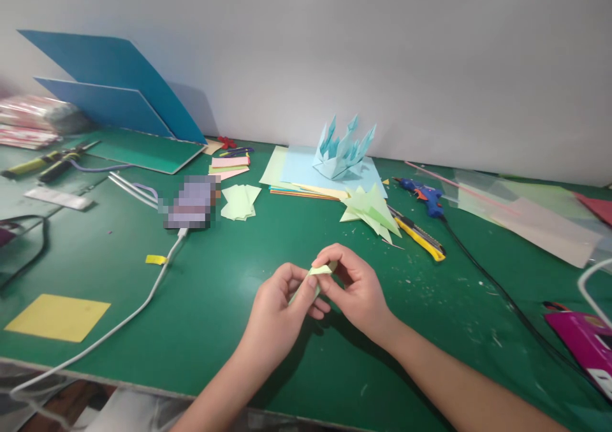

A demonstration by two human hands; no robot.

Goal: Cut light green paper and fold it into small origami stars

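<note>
Both hands meet above the green table (210,330), fingers closed on a small folded piece of pale green paper (321,270). My left hand (282,304) pinches its lower left part between thumb and fingers. At its upper right end, my right hand (358,288) grips with thumb and index finger. Fingers hide much of the paper. Beyond the hands lies a heap of pointed pale green paper pieces (370,209). A stack of light green paper cutouts (240,202) is to the left. Farther back, a light blue folded-paper model with tall points (337,158) stands on coloured sheets (291,164).
A yellow utility knife (423,237) and a blue glue gun (423,196) with a black cord lie to the right. On the left are a blurred-out device (191,202) with a white cable (148,301), a yellow sheet (57,317), pliers (52,163) and blue boards (115,88).
</note>
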